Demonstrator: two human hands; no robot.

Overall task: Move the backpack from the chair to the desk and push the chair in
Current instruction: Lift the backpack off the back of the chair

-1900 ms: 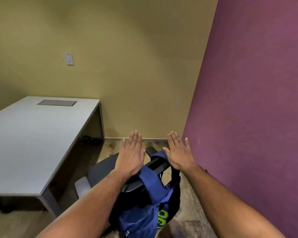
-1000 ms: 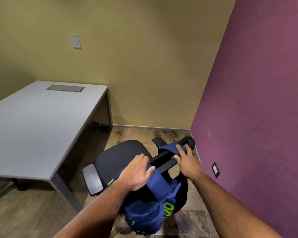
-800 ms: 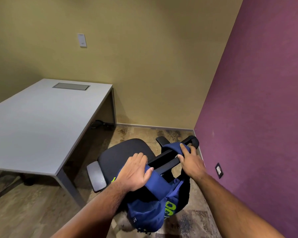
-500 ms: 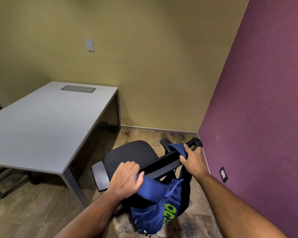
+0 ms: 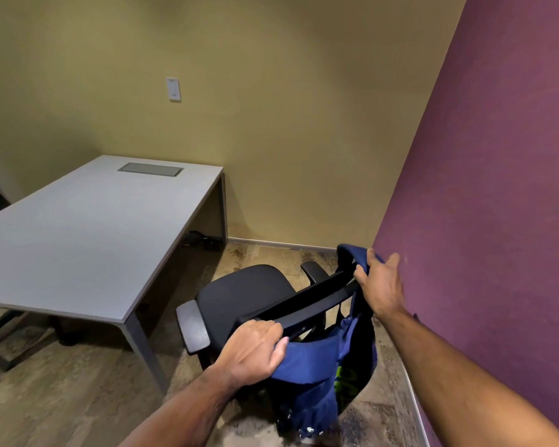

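A blue backpack with green lettering hangs behind the backrest of a black office chair. My left hand grips one blue strap at the near end of the backrest's top bar. My right hand grips the other strap, which is lifted above the far end of the bar. The grey desk stands to the left, and the chair sits out from its right side, seat turned toward the desk.
A purple wall runs close along the right of the chair. The yellow wall behind carries a white switch plate. A flush cable hatch sits in the desk's far end. Dark cables lie on the floor under the desk.
My right hand has lifted its strap up off the far end of the backrest. My left hand keeps its hold on the near strap. The view has shifted back and to the right.
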